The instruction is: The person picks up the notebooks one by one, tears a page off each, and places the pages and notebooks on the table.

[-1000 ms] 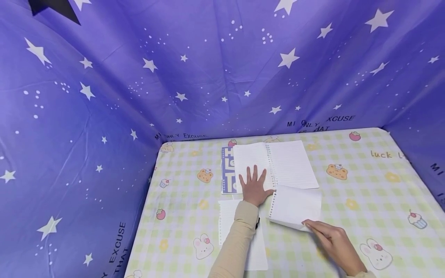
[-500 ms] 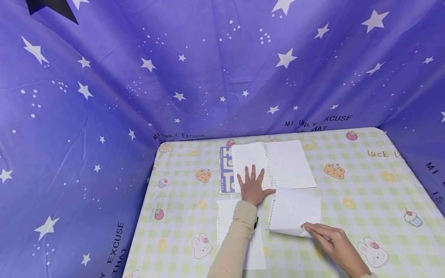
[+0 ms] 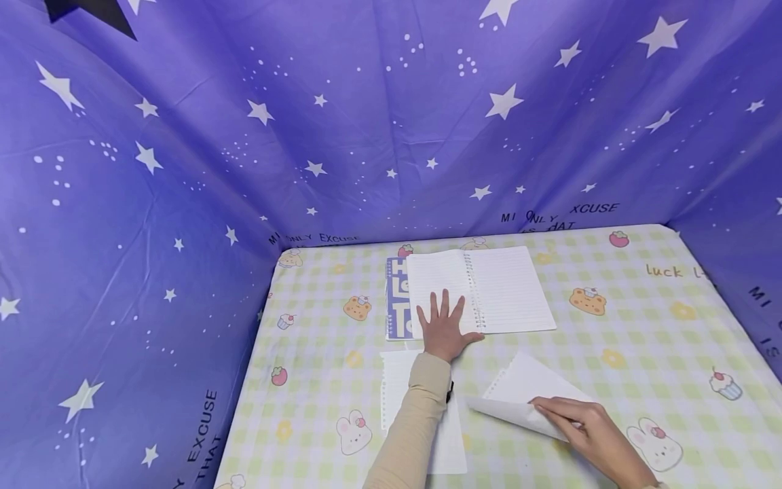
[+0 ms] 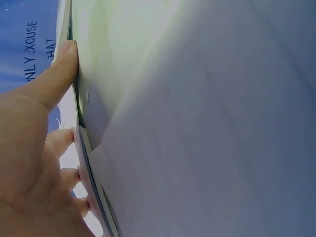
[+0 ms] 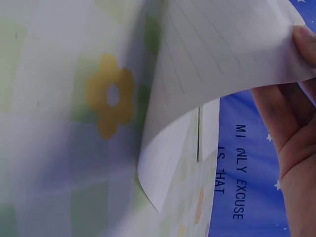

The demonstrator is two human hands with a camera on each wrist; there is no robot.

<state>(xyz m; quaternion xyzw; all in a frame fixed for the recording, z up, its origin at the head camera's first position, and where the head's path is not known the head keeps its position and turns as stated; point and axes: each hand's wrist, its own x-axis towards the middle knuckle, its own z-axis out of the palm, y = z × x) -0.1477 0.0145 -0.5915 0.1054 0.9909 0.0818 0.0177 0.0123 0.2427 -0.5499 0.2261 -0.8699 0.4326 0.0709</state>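
My left hand (image 3: 444,334) rests on the left page of an open spiral notebook (image 3: 514,288), fingers spread. In the left wrist view, the left hand's thumb (image 4: 57,74) lies along the notebook's near edge. My right hand (image 3: 583,421) pinches the near edge of a loose sheet (image 3: 528,380), which has a row of punched holes along one side. The sheet curls up toward the fingers and is apart from the notebook. In the right wrist view, faint ruled lines show on the bent sheet (image 5: 212,44), with the thumb (image 5: 306,44) on one face.
Another torn lined sheet (image 3: 449,445) lies partly under my left forearm. A purple cover with white letters (image 3: 399,302) sticks out beneath the notebook's left side. A checked tablecloth (image 3: 647,360) covers the table; a purple star-printed curtain (image 3: 366,136) stands behind it.
The right hand has drawn the loose sheet away from the notebook, toward the person, and the sheet has turned and curled more. The left hand has stayed in place.
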